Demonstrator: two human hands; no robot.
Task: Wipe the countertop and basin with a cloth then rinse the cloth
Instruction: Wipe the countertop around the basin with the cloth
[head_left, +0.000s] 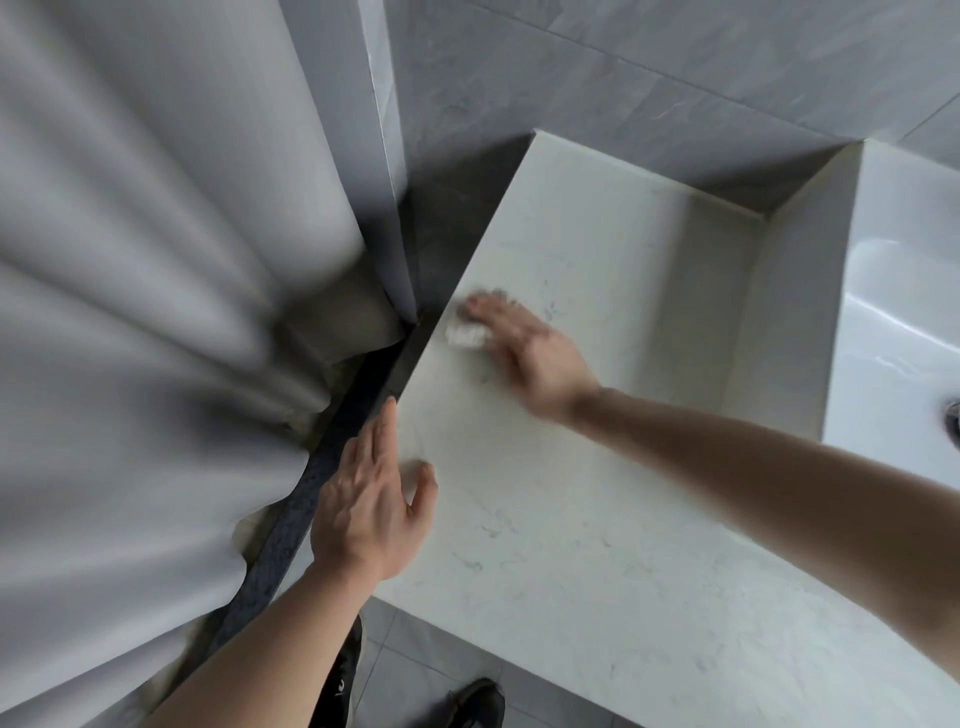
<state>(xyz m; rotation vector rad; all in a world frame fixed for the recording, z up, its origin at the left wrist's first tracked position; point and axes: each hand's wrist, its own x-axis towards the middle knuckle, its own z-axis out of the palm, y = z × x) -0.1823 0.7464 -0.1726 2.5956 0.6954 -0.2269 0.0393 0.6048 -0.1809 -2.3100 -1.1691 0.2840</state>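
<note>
- Curtain (130, 312): a pale, folded shower curtain fills the left of the view and hangs clear of the work surface.
- Tabletop (597, 519): a pale marbled slab running from the curtain side to the basin. No object stands on the visible part. Whether the wiped area is already clean cannot be told.
- Basin (893, 322): a white ceramic basin at the right edge, with part of the drain fitting visible. No hand or cloth is in it, so the basin appears not yet wiped.
- Right hand (524, 345): reaches across to the far left edge of the tabletop, palm down, fingers pressed flat on the cloth. The blur suggests a wiping stroke.
- Left hand (371, 499): lies flat and open on the near left edge of the tabletop, grasping nothing, apparently bracing the body.
- Cloth (466, 335): a small white wad under the right fingertips, touching the tabletop near its left edge.
- Progress, as a judgement: the tabletop wipe is in hand; the basin wipe and the cloth rinse remain.
</note>
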